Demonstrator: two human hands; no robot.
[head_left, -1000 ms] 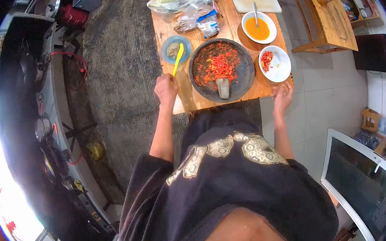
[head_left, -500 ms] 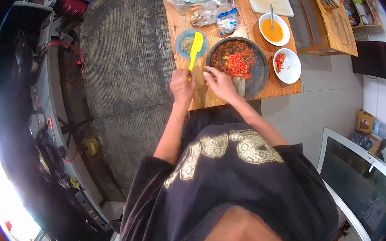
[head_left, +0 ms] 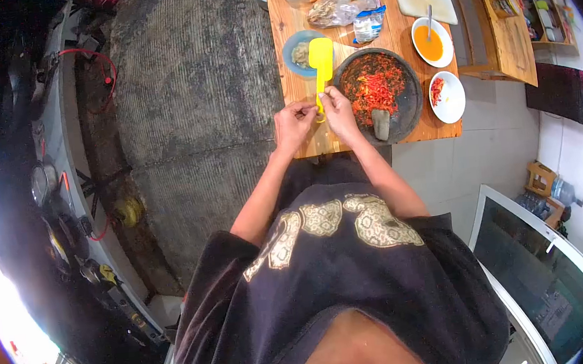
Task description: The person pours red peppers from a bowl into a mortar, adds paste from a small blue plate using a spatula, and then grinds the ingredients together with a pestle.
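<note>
Yellow and broad-bladed, the spatula (head_left: 321,55) is over the wooden table (head_left: 285,18), near a round stone mortar (head_left: 407,110); the right hand (head_left: 340,115) pinches its handle, the left hand (head_left: 292,127) curls inward, grip unclear.

From our right hand (head_left: 341,114), bare table (head_left: 343,44) leads toward 12 o'clock up to the plastic bags (head_left: 343,5). The dark mortar (head_left: 410,104) blocks us at 3, the blue bowl (head_left: 289,53) and yellow spatula (head_left: 321,54) at 11, our left hand (head_left: 292,127) at 9.

Honestly can't read any text here, any print on the small blue-and-white plastic packet (head_left: 368,26) is too tiny and blurry.
</note>
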